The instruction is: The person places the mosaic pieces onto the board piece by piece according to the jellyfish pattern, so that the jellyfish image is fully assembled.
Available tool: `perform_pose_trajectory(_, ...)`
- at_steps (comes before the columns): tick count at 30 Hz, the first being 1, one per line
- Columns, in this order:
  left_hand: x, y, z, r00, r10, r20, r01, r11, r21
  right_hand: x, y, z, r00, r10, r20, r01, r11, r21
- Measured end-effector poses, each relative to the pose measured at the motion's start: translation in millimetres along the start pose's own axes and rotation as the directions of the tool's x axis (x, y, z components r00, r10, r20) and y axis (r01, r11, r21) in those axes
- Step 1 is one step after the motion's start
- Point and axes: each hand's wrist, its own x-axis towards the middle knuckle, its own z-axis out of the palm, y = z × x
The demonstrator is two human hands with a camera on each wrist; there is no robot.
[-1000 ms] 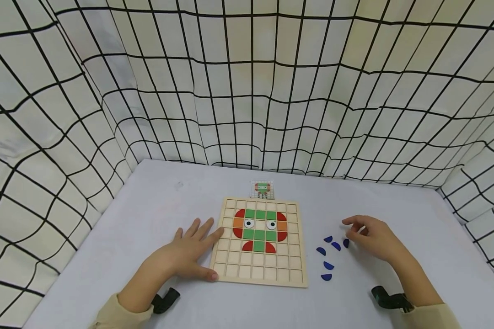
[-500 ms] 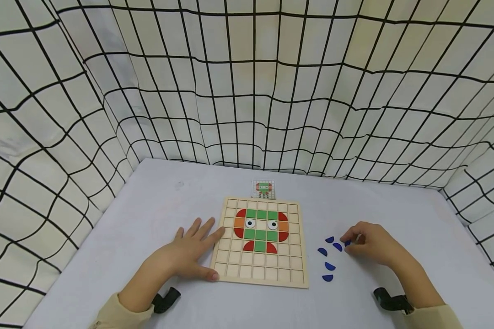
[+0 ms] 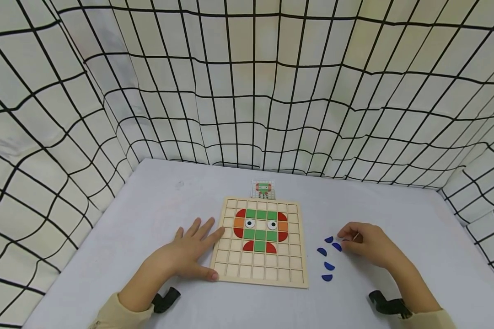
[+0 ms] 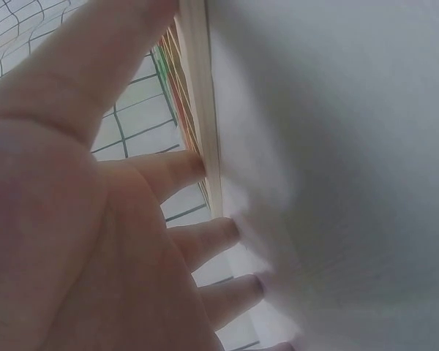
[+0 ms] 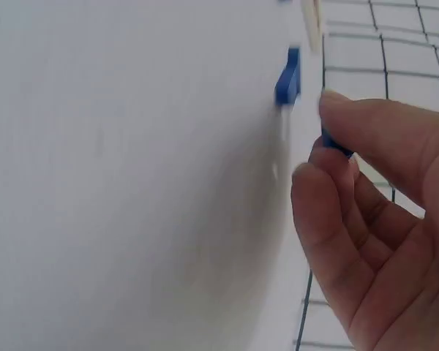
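A wooden grid board (image 3: 247, 273) lies on the table, with green, red and orange tiles and two round eye tiles (image 3: 249, 223) set in its cells. My left hand (image 3: 181, 258) is spread flat at the board's left side; thumb and index fingertip touch its edge. To the right of the board, my right hand (image 3: 368, 242) pinches a blue half-circle tile (image 5: 336, 144) between thumb and finger, mostly hidden by the fingers in the head view. Several other blue half-circle tiles, one of them a loose tile (image 3: 329, 266), lie between board and right hand.
A small pattern card (image 3: 263, 188) with a similar coloured figure lies just behind the board. The white table (image 3: 169, 201) is bordered at the back and sides by black netting (image 3: 253, 96). A black wrist device (image 3: 389, 304) sits at each wrist.
My right hand has come down over the rightmost blue half-circle tile, pinched it, and shifted slightly left with it. The left hand and the board stay in place.
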Motion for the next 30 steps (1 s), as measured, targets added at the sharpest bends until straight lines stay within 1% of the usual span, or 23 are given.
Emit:
perform_pose_trajectory(2,-0.2,0.0,-0.1,1.000,-0.001,-0.001,0.001,1.000,0.003,1.0,-7.1,4.3,1.000,-0.008,-0.022,0.009,1.000,0.024)
perform_pose_trajectory(4,-0.3,-0.2,-0.1,1.000,-0.003,-0.001,0.003,1.000,0.007,2.2,-15.6,9.2,1.000,-0.015,-0.026,0.017,0.998,0.064)
perform_pose_trajectory(8,0.3,-0.3,-0.3,1.000,-0.010,0.000,0.010,1.000,0.012,4.2,-35.3,20.4,0.999,-0.040,-0.002,0.040,0.988,0.151)
perform_pose_trajectory(12,1.2,0.2,-0.3,1.000,-0.010,0.005,0.010,1.000,0.010,7.3,-53.3,31.6,0.996,-0.080,0.027,0.073,0.976,0.205)
perform_pose_trajectory(18,0.8,0.4,0.1,1.000,-0.003,0.003,0.003,1.000,0.010,13.7,-72.4,46.5,0.984,-0.162,0.076,0.140,0.961,0.238)
perform_pose_trajectory(21,0.3,0.3,0.4,1.000,0.000,0.003,0.000,1.000,0.012,16.5,-80.5,53.2,0.977,-0.190,0.098,0.161,0.955,0.249)
perform_pose_trajectory(26,0.6,-0.1,0.9,1.000,-0.002,0.001,0.002,1.000,0.015,21.6,-92.9,63.3,0.967,-0.223,0.120,0.185,0.947,0.264)
perform_pose_trajectory(30,0.8,-0.4,1.4,1.000,-0.005,-0.001,0.005,1.000,0.016,24.4,-101.0,71.7,0.964,-0.223,0.143,0.179,0.947,0.266)
